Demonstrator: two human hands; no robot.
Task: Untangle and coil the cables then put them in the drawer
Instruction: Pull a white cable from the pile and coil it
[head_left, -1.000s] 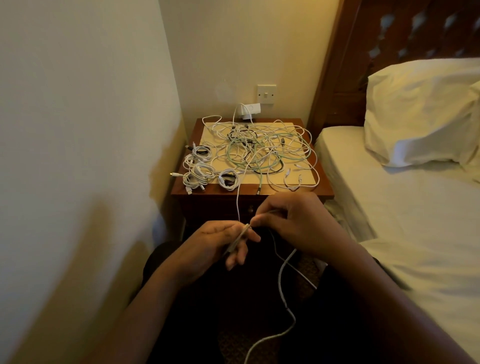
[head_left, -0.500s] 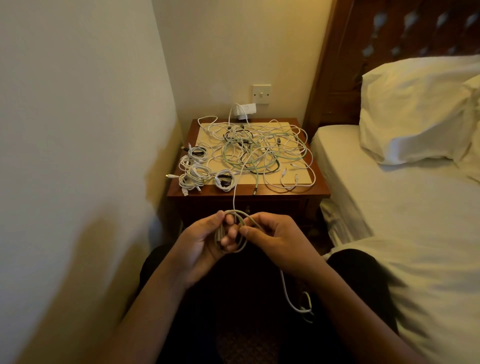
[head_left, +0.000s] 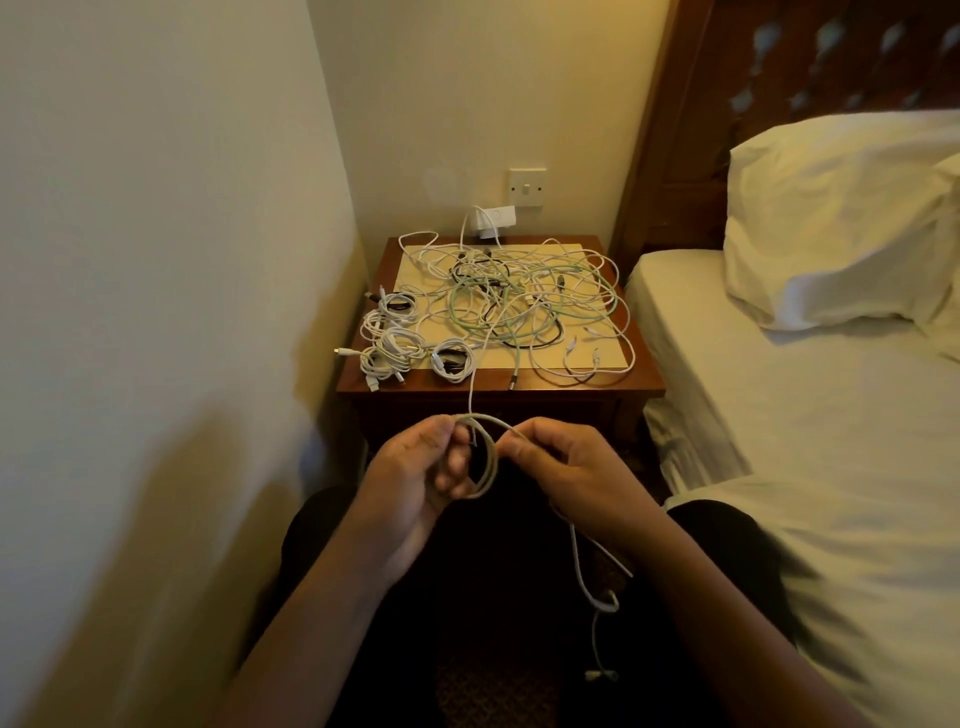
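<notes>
My left hand (head_left: 415, 478) grips a small coil of white cable (head_left: 483, 457) in front of the nightstand. My right hand (head_left: 566, 462) pinches the same cable just right of the coil. One strand runs up to the tangled pile of white, green and black cables (head_left: 519, 306) on the nightstand top (head_left: 644, 384). The other end hangs below my right hand toward the floor (head_left: 592, 587). Several finished white coils (head_left: 395, 348) lie at the nightstand's left front. The drawer front is in deep shadow under the top.
A wall runs close along the left. The bed with a white sheet (head_left: 810, 426) and pillow (head_left: 841, 218) borders the right. A wall switch (head_left: 527, 186) and a white charger (head_left: 493, 221) sit behind the nightstand. My dark-clothed legs fill the narrow floor gap.
The loose cable between my hands has been wound into a small coil in my left hand, and both hands have risen toward the nightstand's front edge. Less cable hangs below.
</notes>
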